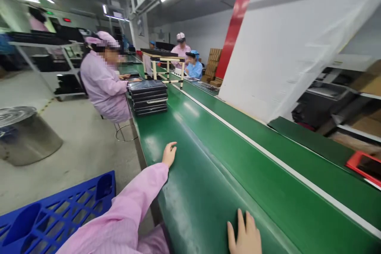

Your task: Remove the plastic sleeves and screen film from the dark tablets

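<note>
Flat, black, glossy units [149,99] stacked beyond the left hand [169,154]

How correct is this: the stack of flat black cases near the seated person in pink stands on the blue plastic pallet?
Only the pallet is wrong: the head view shows the stack near the seated person on the long green worktop.
</note>
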